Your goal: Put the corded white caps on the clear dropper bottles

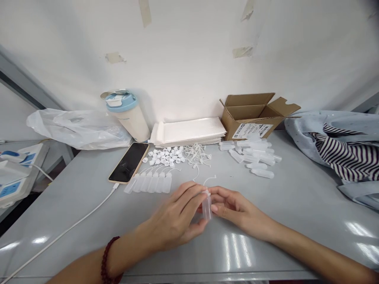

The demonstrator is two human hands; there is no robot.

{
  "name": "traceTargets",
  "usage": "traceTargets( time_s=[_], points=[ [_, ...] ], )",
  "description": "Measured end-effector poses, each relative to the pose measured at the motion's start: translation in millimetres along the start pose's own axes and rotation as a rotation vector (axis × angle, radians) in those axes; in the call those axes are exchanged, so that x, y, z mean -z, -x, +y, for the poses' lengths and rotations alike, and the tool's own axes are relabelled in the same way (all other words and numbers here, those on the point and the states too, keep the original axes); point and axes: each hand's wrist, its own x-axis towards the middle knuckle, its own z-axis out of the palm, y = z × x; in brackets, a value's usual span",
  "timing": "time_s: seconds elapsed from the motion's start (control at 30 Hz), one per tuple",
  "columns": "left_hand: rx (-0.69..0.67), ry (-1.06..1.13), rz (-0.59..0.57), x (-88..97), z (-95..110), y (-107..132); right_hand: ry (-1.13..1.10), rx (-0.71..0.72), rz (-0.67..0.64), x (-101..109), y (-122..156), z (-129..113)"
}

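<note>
Head view: a small translucent plastic bottle (207,209) grasped between my left grip (177,215) and right grip (235,207).
It's near upright over the smooth gray worktop (284,201), a thin white plastic strap (210,178) at its neck. I judge I'm seating that strap; the next move calls for a steady hold and fingertip pressure.

A lane is left between white straps (197,153) and loose bottles (259,157); behind, passage is blocked by cardboard box (253,129) and white stack (192,131).
</note>
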Motion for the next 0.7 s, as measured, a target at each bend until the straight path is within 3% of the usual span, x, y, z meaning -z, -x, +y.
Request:
traceTargets(
  time_s=[0.17,0.37,0.7],
  points=[
    [0.151,-0.123,-0.051,12.6,-19.4,4.5,0.102,-0.105,0.072,0.2,2.3,0.2],
    [0.335,-0.186,-0.238,33.9,-49.9,12.8,0.143,-0.124,0.151,4.5,3.7,-1.3],
    [0.414,-0.128,-0.44,42.1,-55.1,17.4,0.175,-0.134,0.183,6.0,4.0,-1.4]
  ],
)
